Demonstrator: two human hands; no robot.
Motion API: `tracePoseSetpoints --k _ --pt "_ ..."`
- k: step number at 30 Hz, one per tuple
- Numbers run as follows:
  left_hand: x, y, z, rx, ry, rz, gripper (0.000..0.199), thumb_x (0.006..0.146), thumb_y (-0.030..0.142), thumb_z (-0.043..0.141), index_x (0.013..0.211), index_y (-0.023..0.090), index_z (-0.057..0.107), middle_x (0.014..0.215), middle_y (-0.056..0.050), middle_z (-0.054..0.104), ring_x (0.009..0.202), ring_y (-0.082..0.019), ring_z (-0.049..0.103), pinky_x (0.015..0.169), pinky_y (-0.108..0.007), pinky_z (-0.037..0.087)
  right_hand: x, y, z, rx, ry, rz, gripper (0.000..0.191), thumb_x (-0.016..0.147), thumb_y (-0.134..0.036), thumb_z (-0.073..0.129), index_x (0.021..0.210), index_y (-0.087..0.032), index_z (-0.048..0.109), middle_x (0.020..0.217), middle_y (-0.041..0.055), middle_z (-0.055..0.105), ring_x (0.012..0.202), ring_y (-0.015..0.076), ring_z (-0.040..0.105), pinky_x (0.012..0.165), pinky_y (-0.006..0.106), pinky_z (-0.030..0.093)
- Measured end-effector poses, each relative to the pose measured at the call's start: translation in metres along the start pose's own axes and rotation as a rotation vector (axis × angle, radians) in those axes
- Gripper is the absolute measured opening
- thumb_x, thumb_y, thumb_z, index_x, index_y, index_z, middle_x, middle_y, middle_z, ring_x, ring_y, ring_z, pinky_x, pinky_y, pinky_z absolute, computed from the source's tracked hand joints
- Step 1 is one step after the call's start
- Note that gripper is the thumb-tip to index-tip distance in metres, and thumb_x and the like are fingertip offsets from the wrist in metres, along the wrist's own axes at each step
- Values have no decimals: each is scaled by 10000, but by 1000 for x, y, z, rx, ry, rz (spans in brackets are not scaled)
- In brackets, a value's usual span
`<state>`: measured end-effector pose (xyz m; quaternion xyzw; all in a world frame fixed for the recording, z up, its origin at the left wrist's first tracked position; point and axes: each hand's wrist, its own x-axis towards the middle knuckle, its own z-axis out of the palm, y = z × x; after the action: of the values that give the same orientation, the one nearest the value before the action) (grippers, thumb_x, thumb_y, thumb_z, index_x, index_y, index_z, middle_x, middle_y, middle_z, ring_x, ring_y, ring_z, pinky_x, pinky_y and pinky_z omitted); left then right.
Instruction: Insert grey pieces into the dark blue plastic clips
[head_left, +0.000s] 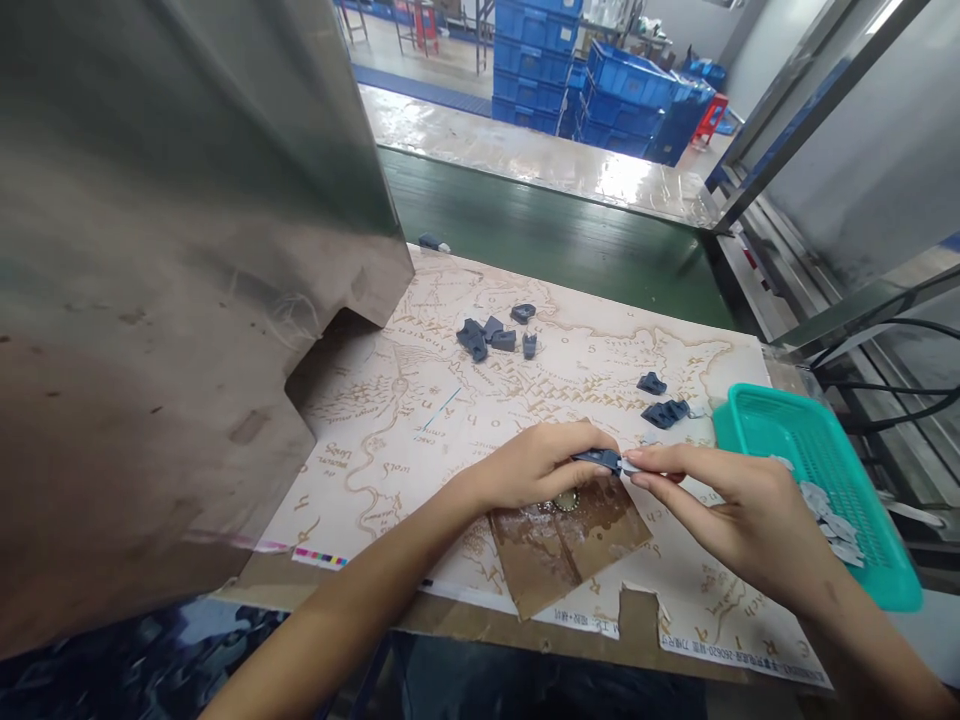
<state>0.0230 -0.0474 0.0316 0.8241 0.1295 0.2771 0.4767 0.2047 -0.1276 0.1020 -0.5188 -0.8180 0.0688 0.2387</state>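
Between the thumb and fingers of my left hand (551, 462) is a dark blue-grey plastic part (598, 459). My right hand (720, 495) pinches a small light-grey piece (630, 466) against the right end of that part. Whether the two are joined or only touching, I cannot tell. Both hands are above a brown cardboard piece (570, 560) with wet-looking, shiny patches. A small round, ridged metal cap (566, 499) sits on the cardboard, partly hidden under my left hand.
A green basket (739, 420) with several light-grey pieces (832, 520) stands at right. Loose dark parts (472, 340) lie on the map-printed sheet (420, 470), with more dark parts (665, 413) near the basket. A metal housing (187, 300) blocks the left; a green conveyor belt (555, 225) runs behind.
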Motion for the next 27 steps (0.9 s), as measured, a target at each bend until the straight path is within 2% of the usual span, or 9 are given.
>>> tracePoseSetpoints --k 8,12,14,17,19,22,27 --pt "-2 -5 1 82 9 10 272 916 288 370 1011 155 587 973 -89 686 868 -172 624 763 -268 464 -4 -1 15 -86 92 -48 195 918 -205 494 851 -183 676 804 30 751 683 154 712 609 210 556" --pt "-1 -5 2 80 39 -31 246 902 271 372 982 156 574 958 -91 671 861 -179 610 759 -286 456 -2 6 21 -10 70 4 167 896 -209 521 843 -196 679 809 22 751 681 156 710 609 218 553" --pt "0 -5 3 49 57 -88 212 892 280 388 940 168 561 865 -61 655 789 -169 598 724 -289 448 3 12 22 68 35 62 157 880 -219 532 843 -216 684 803 8 750 656 149 701 586 223 544" --pt "1 -7 6 -128 79 -235 203 895 343 387 872 184 511 638 24 540 588 -126 536 612 -265 422 17 25 22 216 -81 168 132 837 -258 568 812 -218 691 764 3 741 641 143 680 575 230 523" --pt "2 -11 7 -338 121 -322 267 898 426 362 850 188 473 599 54 466 498 -99 478 541 -247 397 29 31 21 303 -169 215 140 807 -308 594 781 -206 686 733 6 728 643 144 665 587 240 509" --pt "3 -18 7 -627 229 -371 369 877 543 332 870 192 447 610 62 448 458 -81 444 505 -240 388 45 35 23 371 -233 225 180 799 -350 590 775 -192 673 714 12 708 644 142 640 597 253 484" --pt "4 -25 5 -695 308 -387 402 849 592 373 848 196 441 535 84 412 444 -81 401 486 -233 383 53 35 36 456 -229 197 151 811 -283 559 739 -178 640 675 8 674 599 117 589 558 233 442"
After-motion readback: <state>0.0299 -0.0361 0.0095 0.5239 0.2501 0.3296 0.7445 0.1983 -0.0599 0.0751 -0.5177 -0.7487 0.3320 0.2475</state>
